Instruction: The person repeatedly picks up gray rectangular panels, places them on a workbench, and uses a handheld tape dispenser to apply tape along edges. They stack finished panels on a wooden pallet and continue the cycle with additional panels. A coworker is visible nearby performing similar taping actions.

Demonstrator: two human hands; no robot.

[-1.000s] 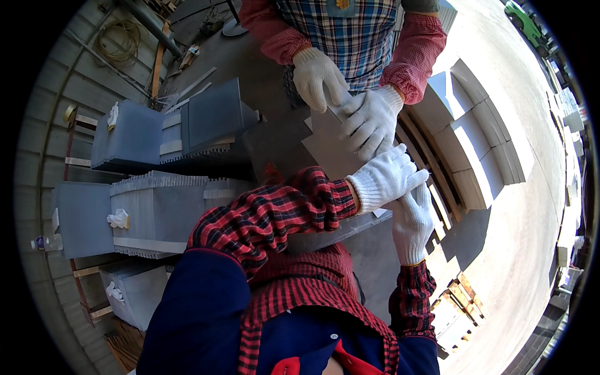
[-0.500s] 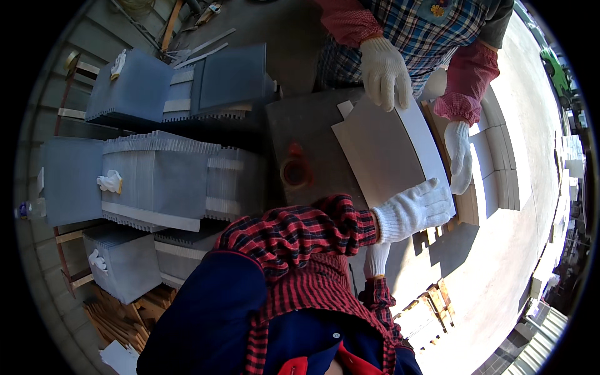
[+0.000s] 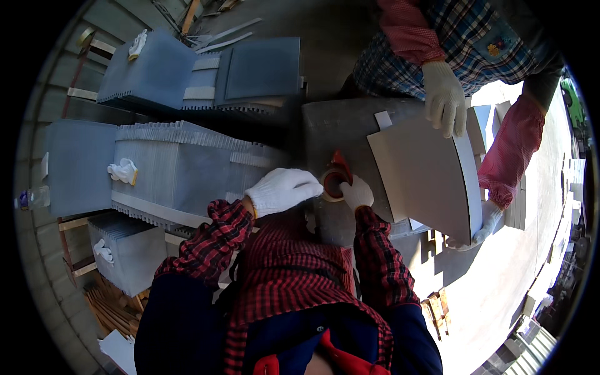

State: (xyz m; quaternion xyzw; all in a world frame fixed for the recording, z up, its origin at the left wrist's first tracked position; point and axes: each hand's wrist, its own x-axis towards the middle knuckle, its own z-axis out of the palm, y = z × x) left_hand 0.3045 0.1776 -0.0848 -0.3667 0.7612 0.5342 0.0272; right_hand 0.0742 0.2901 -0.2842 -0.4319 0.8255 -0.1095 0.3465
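A red tape dispenser with a roll of tape (image 3: 333, 183) is on the dark tabletop (image 3: 328, 134) in front of me. My right hand (image 3: 358, 194), in a white knit glove, closes on the dispenser's right side. From the left my left hand (image 3: 282, 191), also gloved, reaches toward the roll with its fingers stretched out. Its fingertips are at the roll's left edge; whether they touch cannot be seen. Right of the dispenser lie large flat grey-tan boards (image 3: 420, 169). A co-worker's gloved hand (image 3: 445, 103) presses on their far edge; the other (image 3: 487, 226) is at their right near corner.
Stacks of grey sheets (image 3: 147, 159) fill the left side, with white gloves (image 3: 123, 170) lying on them. Wooden pieces (image 3: 112, 315) are stacked at the lower left. More boards (image 3: 480, 128) stand at the right, beside the sunlit floor (image 3: 494, 300). The co-worker stands across the table.
My left hand has left the boards and moved left to the tape roll. My right hand has come up and taken hold of the dispenser. The co-worker's lower hand has moved to the near corner.
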